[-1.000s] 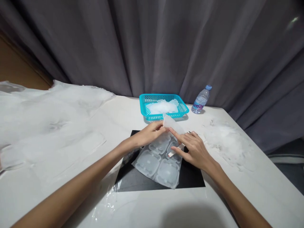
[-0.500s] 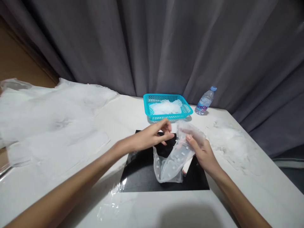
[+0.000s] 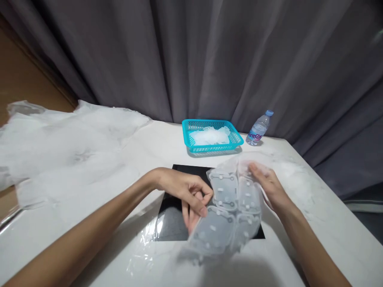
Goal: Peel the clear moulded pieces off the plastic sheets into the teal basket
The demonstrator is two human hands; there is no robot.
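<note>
A translucent, flexible plastic sheet (image 3: pixel 223 191), made of several rounded panels with small white bumps, hangs unfolded in front of me. My right hand (image 3: pixel 269 185) grips its upper right part, with the thumb on the near face and the other fingers mostly hidden behind. At the sheet's left edge is my left hand (image 3: pixel 194 197), its thumb and forefinger closed on the edge between the upper and lower panels. The lower end of the sheet is smeared by motion. Under both hands lies a glossy black board (image 3: pixel 172 223), partly covered by the sheet.
Behind the board stands a turquoise mesh basket (image 3: pixel 191 149) holding white, cloudy plastic packets (image 3: pixel 211 136). A water bottle (image 3: pixel 259 129) is to its right. Crumpled clear plastic (image 3: pixel 68 151) spreads over the left of the white table (image 3: pixel 161 137), and more plastic (image 3: pixel 295 177) lies right.
The sheet, folded before, is now opened out with its panels facing me. My left hand has moved down and closer to the sheet's left edge. A white-and-red strip behind it is hidden now.
</note>
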